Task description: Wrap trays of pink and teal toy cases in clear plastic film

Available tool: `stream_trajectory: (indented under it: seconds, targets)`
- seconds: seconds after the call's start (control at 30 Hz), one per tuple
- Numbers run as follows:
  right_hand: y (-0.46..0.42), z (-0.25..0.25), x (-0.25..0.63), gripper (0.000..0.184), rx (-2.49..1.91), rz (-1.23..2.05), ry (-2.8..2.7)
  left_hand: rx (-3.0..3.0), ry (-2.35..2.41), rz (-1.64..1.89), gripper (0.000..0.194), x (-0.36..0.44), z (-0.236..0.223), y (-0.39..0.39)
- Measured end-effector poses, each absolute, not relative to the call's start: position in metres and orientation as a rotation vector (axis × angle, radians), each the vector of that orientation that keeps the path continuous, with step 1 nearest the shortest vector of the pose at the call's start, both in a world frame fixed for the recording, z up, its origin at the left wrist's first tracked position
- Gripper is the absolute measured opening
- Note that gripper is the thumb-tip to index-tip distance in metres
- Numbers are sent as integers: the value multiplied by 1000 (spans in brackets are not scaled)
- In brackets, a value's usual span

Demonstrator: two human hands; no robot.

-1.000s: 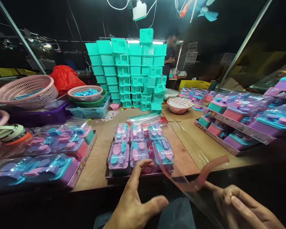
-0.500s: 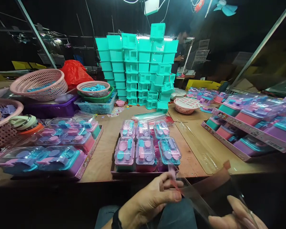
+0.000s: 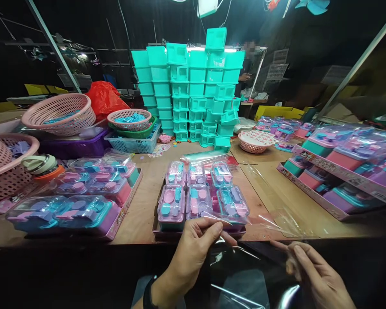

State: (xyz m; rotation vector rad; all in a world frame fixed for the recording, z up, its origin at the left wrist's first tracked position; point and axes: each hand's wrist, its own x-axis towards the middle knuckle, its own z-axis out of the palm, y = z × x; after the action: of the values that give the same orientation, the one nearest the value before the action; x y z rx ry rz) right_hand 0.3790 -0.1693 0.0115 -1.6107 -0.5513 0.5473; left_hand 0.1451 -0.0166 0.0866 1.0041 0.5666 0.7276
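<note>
From my remote seat I see the left hand pinching a thin, glossy clear film between thumb and fingers. The right hand pinches its right side. The glare-streaked sheet spans between them at the near edge of the wooden table, by a shallow tray of rounded, clear-lidded boxes.

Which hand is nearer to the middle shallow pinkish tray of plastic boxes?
Left: the left hand is close to the front edge of the middle tray; the right hand is farther off, beyond its right front corner.
</note>
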Motion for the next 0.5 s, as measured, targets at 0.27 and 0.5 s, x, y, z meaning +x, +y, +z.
stream_trajectory:
  seconds: [0.27, 0.5]
  targets:
    - [-155, 12, 379, 57, -1710, 456, -482, 954, 614, 938, 26, 140, 91, -13]
    - [-147, 20, 370, 64, -1667, 494, -405, 936, 686, 1056, 23, 137, 93, -10]
